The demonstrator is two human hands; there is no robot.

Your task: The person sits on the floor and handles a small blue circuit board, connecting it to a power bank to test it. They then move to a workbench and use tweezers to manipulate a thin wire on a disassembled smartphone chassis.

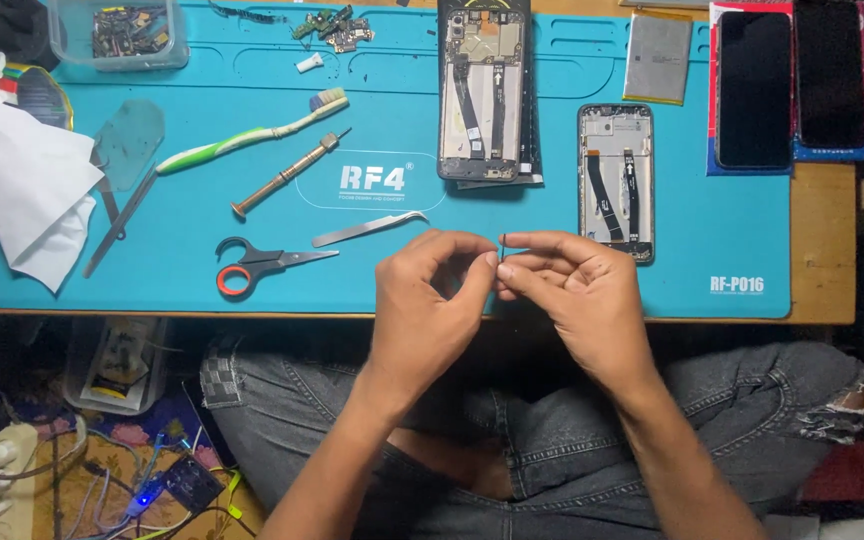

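My left hand (422, 300) and my right hand (577, 290) meet above the near edge of a blue work mat (152, 270). Their fingertips pinch one tiny dark part (501, 252) between them; what it is cannot be told. Just beyond my hands lie curved metal tweezers (370, 229). Two opened phone bodies sit on the mat: one with ribbon cables at the back centre (482, 95), another to the right (616, 180).
On the mat's left lie orange-handled scissors (252, 264), a brass screwdriver (287, 175), a green toothbrush (252, 133), a white cloth (22, 180) and a clear parts box (122, 35). A battery (657, 58) and two dark phones (752, 90) rest at the right. My crossed legs are below.
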